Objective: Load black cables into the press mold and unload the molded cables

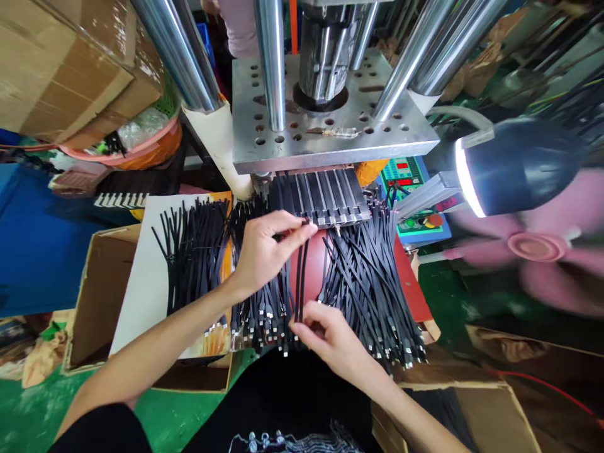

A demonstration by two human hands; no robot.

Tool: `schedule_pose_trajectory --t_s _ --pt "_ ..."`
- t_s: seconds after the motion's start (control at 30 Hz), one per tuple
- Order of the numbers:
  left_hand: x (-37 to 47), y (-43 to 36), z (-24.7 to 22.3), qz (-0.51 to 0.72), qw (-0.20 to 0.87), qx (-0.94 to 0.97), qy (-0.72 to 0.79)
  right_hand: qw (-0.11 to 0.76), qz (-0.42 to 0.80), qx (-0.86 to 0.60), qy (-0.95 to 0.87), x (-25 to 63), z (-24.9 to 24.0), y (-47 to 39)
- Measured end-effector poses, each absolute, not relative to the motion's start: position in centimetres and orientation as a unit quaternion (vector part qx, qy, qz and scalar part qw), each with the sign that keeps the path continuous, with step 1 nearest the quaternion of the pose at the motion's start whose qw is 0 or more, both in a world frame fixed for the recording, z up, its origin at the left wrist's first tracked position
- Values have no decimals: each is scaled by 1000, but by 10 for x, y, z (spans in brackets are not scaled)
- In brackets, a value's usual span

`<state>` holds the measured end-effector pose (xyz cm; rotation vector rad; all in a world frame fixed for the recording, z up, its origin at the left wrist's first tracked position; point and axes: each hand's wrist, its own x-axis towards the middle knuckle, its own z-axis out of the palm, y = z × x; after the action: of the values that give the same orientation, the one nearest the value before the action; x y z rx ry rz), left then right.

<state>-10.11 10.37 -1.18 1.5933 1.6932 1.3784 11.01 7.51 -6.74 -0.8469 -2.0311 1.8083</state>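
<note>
Between my left hand (259,255) and right hand (333,333), both pinched on them, run two black cables (304,264); beside my fingers lie cable piles (372,283), finished share unclear.

Polished, mirror-like metal is seen on the round posts (270,69), while a duller, scuffed metal surface is shown by the drilled plate (330,146). Flat, matt black plastic or rubber is suggested by the cables (372,277) — their tips are finished in shiny metal. Brown cardboard, glossed over by tape, is presented by the stacked box (70,75). Smooth pink plastic is seen on the fan (535,246) — glossy green is worn by the floor (174,418).
</note>
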Motion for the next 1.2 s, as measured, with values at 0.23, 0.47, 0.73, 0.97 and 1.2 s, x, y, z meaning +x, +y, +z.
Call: schedule_pose_trajectory --t_s 0.23,0.47,0.73,0.97,1.2 --pt "-152 185 -69 425 85 582 688 134 524 -245 -805 109 -30 184" --pt "-150 156 -81 451 -16 612 649 170 535 -214 -800 33 -35 292" --pt "-150 124 -74 207 -38 830 517 234 425 -226 -845 16 -55 302" --pt "-130 131 -59 126 -83 818 555 239 504 -218 -801 23 -60 300" --pt "-96 120 -59 54 -98 762 638 299 377 -308 -821 28 -62 285"
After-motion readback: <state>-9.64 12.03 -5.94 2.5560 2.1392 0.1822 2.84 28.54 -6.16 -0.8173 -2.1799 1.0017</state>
